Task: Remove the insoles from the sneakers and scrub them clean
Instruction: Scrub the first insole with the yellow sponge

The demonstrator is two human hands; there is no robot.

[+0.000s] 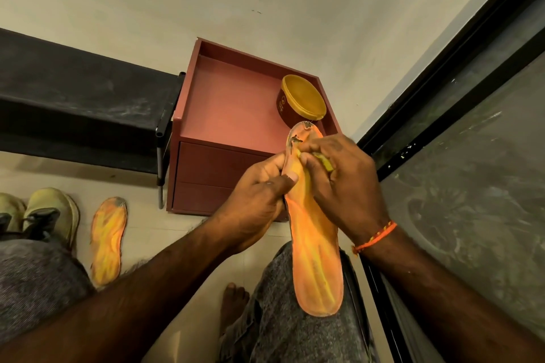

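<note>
Head view, from your left: the pair of sneakers (44, 215) stands on the floor by your knee, and just beside it one orange insole (107, 240) lies flat on the tiles. Your left hand (256, 200) grips the second insole (314, 244) along its edge, thumb pressed on its top face, its heel end resting on your right thigh. Your right hand (339, 183) is curled around a small yellow scrubbing pad (324, 160), pressing it against the insole's dirty toe end. Behind them, a yellow-lidded tub (302, 100) sits on the red cabinet (224, 103).
</note>
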